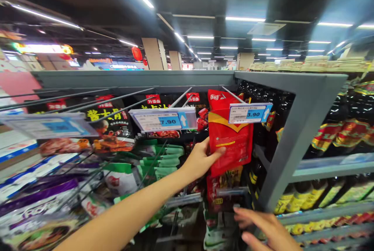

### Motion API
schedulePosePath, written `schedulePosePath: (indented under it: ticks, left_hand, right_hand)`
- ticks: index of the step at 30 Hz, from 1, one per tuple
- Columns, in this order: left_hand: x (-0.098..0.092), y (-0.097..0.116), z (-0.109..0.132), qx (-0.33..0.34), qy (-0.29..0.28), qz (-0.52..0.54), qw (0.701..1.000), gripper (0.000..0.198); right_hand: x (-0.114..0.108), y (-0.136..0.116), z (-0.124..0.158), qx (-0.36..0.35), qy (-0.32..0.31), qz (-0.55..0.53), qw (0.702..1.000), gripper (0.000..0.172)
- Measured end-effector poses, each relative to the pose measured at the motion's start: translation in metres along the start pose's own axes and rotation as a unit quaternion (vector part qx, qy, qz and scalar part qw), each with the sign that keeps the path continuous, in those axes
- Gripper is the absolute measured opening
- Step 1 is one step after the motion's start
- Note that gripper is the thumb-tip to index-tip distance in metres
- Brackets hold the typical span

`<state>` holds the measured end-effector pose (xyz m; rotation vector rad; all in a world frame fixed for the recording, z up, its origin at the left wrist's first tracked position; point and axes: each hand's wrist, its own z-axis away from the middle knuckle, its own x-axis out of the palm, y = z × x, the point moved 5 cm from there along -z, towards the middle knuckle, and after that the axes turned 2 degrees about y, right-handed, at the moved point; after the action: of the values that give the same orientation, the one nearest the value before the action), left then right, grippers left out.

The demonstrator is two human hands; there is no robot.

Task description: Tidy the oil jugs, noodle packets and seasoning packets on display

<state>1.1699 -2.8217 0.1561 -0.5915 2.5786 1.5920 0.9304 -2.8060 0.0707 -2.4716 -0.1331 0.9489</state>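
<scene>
The red, yellow-banded packet (233, 150) is upright, partly behind a price tag (250, 113).

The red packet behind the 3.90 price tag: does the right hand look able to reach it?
Probably yes. The right hand looks open, below the red packet, whose lower right front is uncovered. The left hand holds its left side, and the price tag covers part of its upper right.

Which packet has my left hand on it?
The red packet behind the 3.90 tag; your left hand grips its edge. The black packets hang farther left.
</scene>
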Motion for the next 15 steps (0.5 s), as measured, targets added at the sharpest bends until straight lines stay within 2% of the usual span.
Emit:
schedulePosePath:
  ticks: [1,3,5,6,8,10,13,15]
  left_hand:
    - [0.000,0.002,0.001,0.010,0.018,-0.066,0.998,0.043]
    - [-0.003,0.008,0.007,0.028,0.045,-0.218,0.974,0.045]
    - [-0.010,0.021,0.020,0.050,0.076,-0.310,0.946,0.046]
    - [-0.015,0.028,0.027,0.060,0.092,-0.320,0.941,0.045]
    - [-0.024,0.041,0.040,0.065,0.108,-0.279,0.952,0.044]
    - [-0.028,0.047,0.047,0.051,0.092,-0.191,0.976,0.045]
    - [-0.024,0.044,0.047,0.015,0.065,-0.024,0.998,0.049]
    - [-0.017,0.039,0.043,0.003,0.059,0.088,0.994,0.051]
  right_hand:
    - [0.004,-0.006,-0.011,-0.040,0.003,0.023,0.999,0.051]
    - [0.008,-0.021,-0.033,-0.104,0.069,0.084,0.989,0.058]
    - [0.010,-0.034,-0.049,-0.124,0.145,0.135,0.972,0.063]
    - [0.012,-0.038,-0.055,-0.118,0.169,0.155,0.966,0.066]
    - [0.016,-0.041,-0.064,-0.091,0.200,0.173,0.960,0.073]
    - [0.019,-0.040,-0.069,-0.068,0.224,0.165,0.958,0.080]
    - [0.026,-0.037,-0.075,-0.067,0.221,0.147,0.962,0.090]
    - [0.026,-0.038,-0.076,-0.091,0.230,0.155,0.957,0.088]
